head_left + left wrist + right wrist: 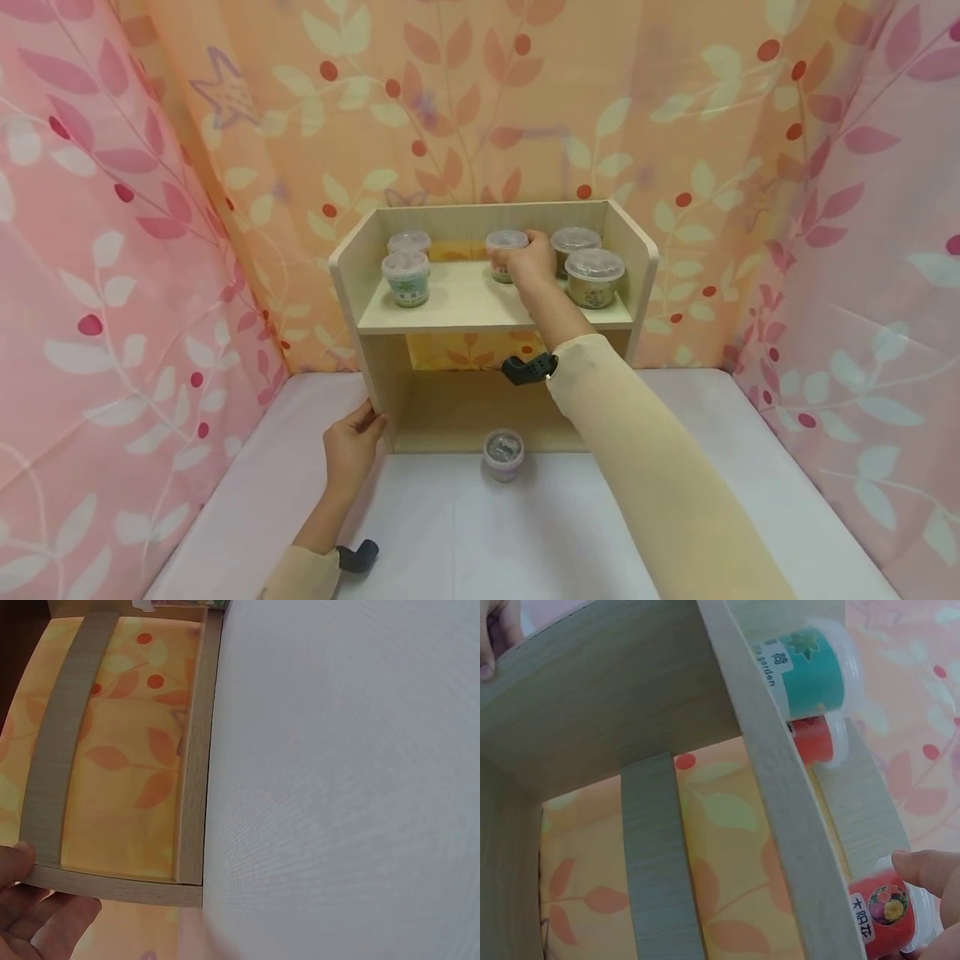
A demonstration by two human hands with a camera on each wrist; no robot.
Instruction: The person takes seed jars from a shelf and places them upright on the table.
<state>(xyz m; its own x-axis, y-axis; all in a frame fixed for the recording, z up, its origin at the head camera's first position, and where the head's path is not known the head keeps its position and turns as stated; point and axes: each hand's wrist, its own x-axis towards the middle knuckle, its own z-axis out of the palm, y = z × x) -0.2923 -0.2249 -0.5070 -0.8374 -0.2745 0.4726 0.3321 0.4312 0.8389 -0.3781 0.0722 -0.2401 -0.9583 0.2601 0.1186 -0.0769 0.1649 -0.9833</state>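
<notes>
On shelf (461, 304), teal "garden" tub (810, 671), right hand (534, 265) gripping red "太阳花" tub (889, 911), left hand (351, 442) pinching side-panel (386, 379)

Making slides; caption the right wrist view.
Right hand grips a red, clear-lidded plastic cup at a pale wooden shelf.

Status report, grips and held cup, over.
Right grip holding red cup at upper shelf. Left grip pinching left side panel. Possible obstacles: two tubs, right.
</notes>
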